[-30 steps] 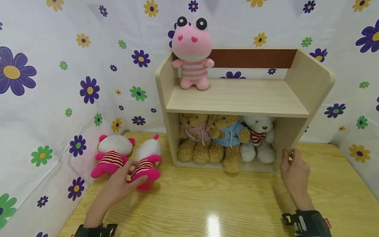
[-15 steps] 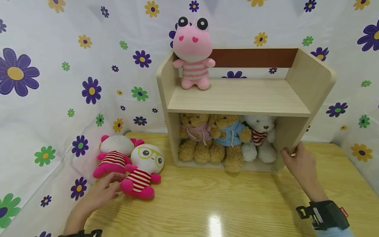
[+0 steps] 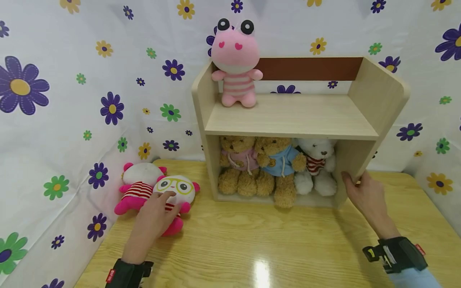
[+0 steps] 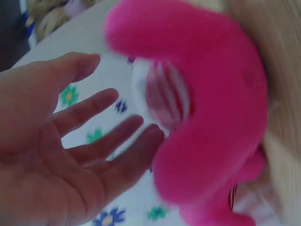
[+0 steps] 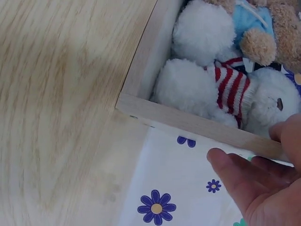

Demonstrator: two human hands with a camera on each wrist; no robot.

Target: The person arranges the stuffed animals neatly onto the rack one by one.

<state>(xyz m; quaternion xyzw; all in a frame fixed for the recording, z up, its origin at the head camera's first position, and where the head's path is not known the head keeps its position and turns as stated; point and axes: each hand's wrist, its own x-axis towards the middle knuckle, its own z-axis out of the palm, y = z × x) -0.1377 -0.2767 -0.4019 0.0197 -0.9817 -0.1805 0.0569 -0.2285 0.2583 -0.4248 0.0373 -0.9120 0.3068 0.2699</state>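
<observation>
In the head view, a panda plush with yellow glasses and a red-and-white striped body (image 3: 176, 188) lies face up on the table. My left hand (image 3: 153, 218) is over its body, fingers loosely spread; in the left wrist view a gap shows between my fingers and the toy's pink legs (image 4: 225, 94). A second striped pink-and-white plush (image 3: 138, 190) lies beside it, face hidden. At the right, my right hand (image 3: 369, 200) holds the side panel of a wooden shelf (image 3: 356, 160), thumb on the inner side, fingers outside.
The lower compartment holds a brown bear in pink (image 3: 239, 164), a brown bear in blue (image 3: 281, 168) and a white bear in a striped top (image 3: 317, 164). A pink big-eyed plush (image 3: 235, 64) sits on the upper board, at the left. Flowered cloth (image 3: 108, 72) hangs behind the table (image 3: 230, 248).
The glasses panda has been turned face up. My left hand let go, drew back to the left, then came over its body. My right hand moved slightly and spread around the shelf panel.
</observation>
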